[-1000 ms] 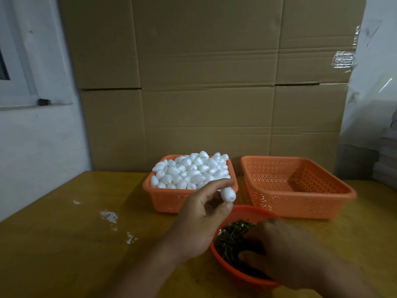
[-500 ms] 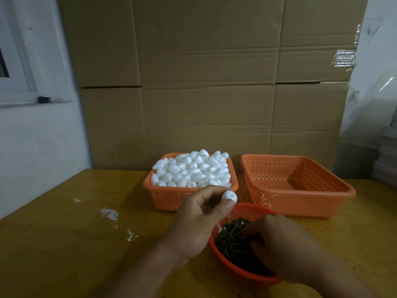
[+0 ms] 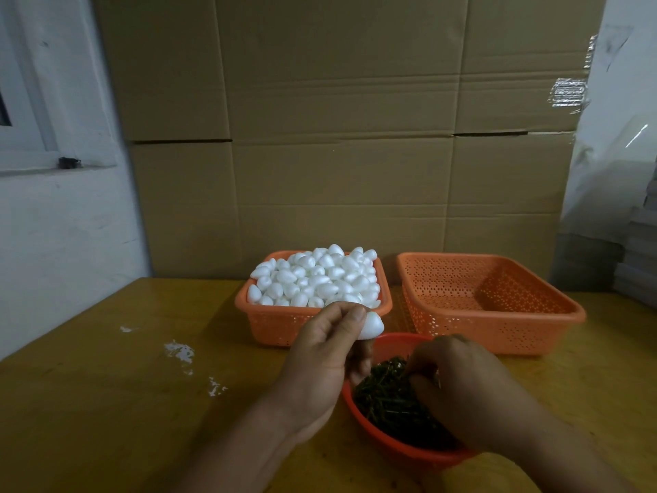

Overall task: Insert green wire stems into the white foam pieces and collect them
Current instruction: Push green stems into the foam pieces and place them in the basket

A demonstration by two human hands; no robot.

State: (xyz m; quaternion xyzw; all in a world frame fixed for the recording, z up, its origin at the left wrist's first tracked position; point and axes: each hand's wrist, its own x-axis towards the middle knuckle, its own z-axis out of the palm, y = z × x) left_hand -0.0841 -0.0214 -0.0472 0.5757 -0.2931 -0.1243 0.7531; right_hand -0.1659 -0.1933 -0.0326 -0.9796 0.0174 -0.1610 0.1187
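Stems (image 3: 387,400) of green wire are kept in a red bowl (image 3: 409,453) at 6 o'clock, nearest the body; the right hand (image 3: 462,389) is curled into them, but whether one is pinched cannot be told. One foam piece (image 3: 371,325) is pinched ready by the left hand (image 3: 320,364) just above. Beyond, at 12 o'clock, the full basket (image 3: 277,323) is placed within reach, and at 1 o'clock an empty basket (image 3: 497,329), probably for collecting.

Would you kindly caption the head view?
Left hand pinches a foam piece while right hand reaches into the bowl of green stems.

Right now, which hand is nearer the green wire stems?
Right. The right hand reaches into the green wire stems; the left hand holds a foam piece beside them.
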